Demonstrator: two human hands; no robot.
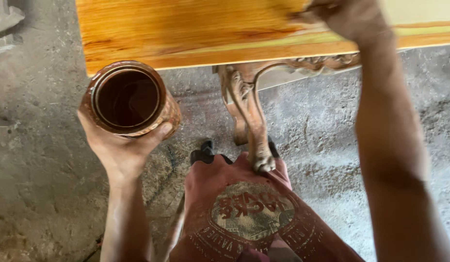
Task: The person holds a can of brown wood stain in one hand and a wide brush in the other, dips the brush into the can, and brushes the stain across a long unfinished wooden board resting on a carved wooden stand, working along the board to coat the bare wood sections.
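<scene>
Near: our left hand [119, 145] cups open stain-filled jar [129, 98]; tilt risks spill. Right hand [348, 17] presses worktop [186, 29], grip unclear.

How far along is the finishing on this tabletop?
The left stretch of the wooden tabletop already looks glossy orange. In hand: the right hand is on the top near a paler, greenish patch at the right end, blurred, so I cannot tell what it holds; the left hand holds a stained can of dark liquid. Left, it seems: that pale patch. The carved leg looks duller than the top.
</scene>
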